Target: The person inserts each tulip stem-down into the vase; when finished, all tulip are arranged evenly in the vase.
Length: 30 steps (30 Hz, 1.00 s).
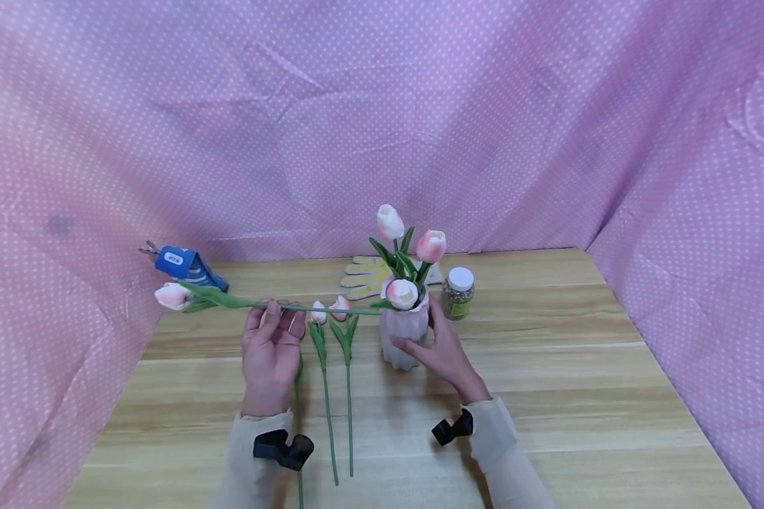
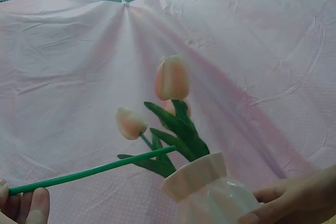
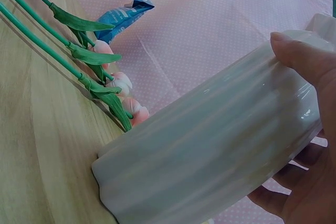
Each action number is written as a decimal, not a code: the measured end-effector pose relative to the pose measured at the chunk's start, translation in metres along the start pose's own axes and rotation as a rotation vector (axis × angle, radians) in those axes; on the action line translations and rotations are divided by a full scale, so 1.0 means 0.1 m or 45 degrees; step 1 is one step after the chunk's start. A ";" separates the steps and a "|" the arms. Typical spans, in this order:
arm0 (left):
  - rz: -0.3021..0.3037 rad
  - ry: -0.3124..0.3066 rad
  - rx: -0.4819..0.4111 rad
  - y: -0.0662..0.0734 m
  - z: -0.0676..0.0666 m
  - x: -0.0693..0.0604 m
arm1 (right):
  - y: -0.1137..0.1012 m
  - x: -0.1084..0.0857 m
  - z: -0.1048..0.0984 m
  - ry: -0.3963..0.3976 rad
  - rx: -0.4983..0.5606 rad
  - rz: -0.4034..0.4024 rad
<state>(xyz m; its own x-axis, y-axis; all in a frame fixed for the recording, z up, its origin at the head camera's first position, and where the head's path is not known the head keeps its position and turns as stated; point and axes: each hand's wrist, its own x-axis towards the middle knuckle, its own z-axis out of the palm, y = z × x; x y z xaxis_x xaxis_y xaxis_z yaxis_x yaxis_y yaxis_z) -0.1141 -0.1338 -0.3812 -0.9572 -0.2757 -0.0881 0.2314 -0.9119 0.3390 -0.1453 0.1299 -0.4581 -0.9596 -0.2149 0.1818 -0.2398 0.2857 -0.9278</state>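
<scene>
My left hand (image 1: 271,362) pinches an artificial tulip (image 1: 229,300) by its green stem. It lies level in the air, its pale pink bloom to the left and the stem end near the vase rim. In the left wrist view the stem (image 2: 94,171) points toward the vase's leaves. My right hand (image 1: 447,348) is wrapped around the side of the white fluted vase (image 1: 402,338), which stands on the table. Three pink-white tulips (image 1: 431,246) are in the vase. The right wrist view shows thumb and fingers around the vase (image 3: 210,140).
Three more tulips (image 1: 327,410) lie on the wooden table (image 1: 566,353), left of the vase; one is partly hidden by the left hand. Behind the vase is a yellow-and-white glove (image 1: 361,277). A white-lidded jar (image 1: 459,293) stands to its right. A blue packet (image 1: 187,267) is at the back left.
</scene>
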 end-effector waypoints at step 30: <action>0.235 -0.227 0.156 -0.44 0.16 0.04 | -0.02 -0.01 -0.02 -0.005 0.006 0.043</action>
<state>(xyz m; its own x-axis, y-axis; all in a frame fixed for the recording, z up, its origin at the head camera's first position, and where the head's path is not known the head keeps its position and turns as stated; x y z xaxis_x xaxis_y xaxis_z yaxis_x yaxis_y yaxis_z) -0.1309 -0.0898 -0.3816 -0.9186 -0.3661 0.1485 0.3927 -0.8045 0.4456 -0.1440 0.1311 -0.4563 -0.9666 -0.2088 0.1487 -0.2062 0.2884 -0.9350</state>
